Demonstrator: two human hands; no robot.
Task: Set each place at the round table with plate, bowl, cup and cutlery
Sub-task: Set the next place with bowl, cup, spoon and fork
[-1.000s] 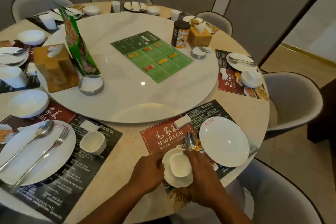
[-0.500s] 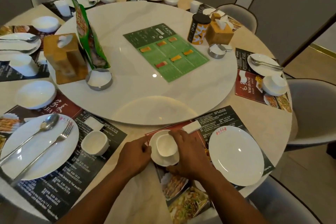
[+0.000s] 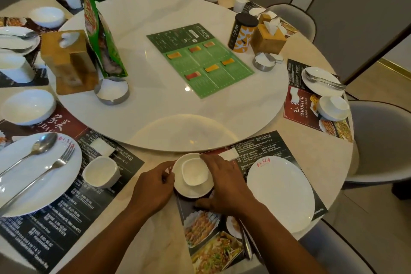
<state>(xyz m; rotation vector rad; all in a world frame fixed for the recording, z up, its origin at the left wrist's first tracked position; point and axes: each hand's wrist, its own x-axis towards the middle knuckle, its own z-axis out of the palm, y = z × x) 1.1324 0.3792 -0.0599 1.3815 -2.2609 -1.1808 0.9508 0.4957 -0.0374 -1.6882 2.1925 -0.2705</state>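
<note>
A white bowl [image 3: 191, 192] with a white cup [image 3: 194, 171] standing inside it sits at the far left corner of the near placemat [image 3: 255, 147]. My left hand [image 3: 151, 187] holds the bowl's left rim with curled fingers. My right hand [image 3: 226, 184] wraps its right side, with the fingers over the far rim and the thumb below. A large empty white plate [image 3: 280, 193] lies on the same mat to the right. Metal cutlery [image 3: 245, 244] lies on the mat partly under my right forearm. A white packet [image 3: 231, 153] sits just beyond my right fingers.
The place to the left has a plate with spoon and fork [image 3: 33, 173], a cup [image 3: 101, 171] and a bowl [image 3: 27, 107]. The turntable [image 3: 155, 118] carries a green menu [image 3: 200, 58], a wooden tissue box [image 3: 69, 62] and an ashtray [image 3: 112, 91]. A chair [image 3: 378, 140] stands at right.
Both hands have slid the bowl with the cup away from me, from the mat's near end to its far left corner. The spoon once at my right fingers is no longer there.
</note>
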